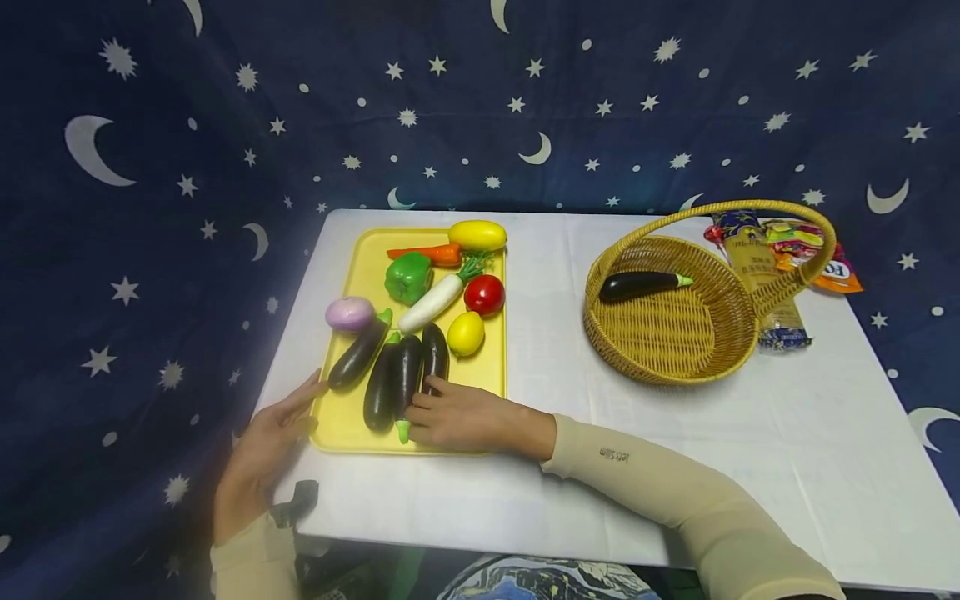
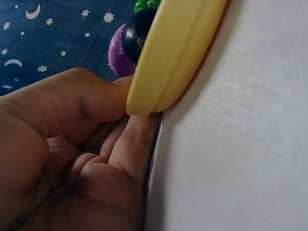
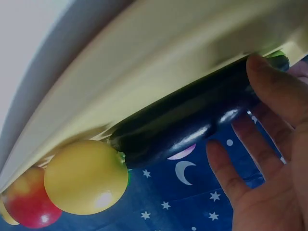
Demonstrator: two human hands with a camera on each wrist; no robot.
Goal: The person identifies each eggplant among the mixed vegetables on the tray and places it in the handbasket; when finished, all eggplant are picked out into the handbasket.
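Note:
A yellow tray holds several eggplants side by side near its front. At the tray's left edge is my left hand; in the left wrist view its thumb and fingers pinch the tray's rim. My right hand reaches over the rightmost eggplants, partly covering them. Seen from the right wrist, the thumb lies along a dark eggplant near its green stem, while the other fingers are spread out below it. A yellow lemon lies just beyond, with a purple onion at the tray's left side.
Also on the tray are a green pepper, carrot, white radish, tomato and a yellow oblong fruit. To the right stands a wicker basket with tall handle, one eggplant inside. Packaged food lies behind it.

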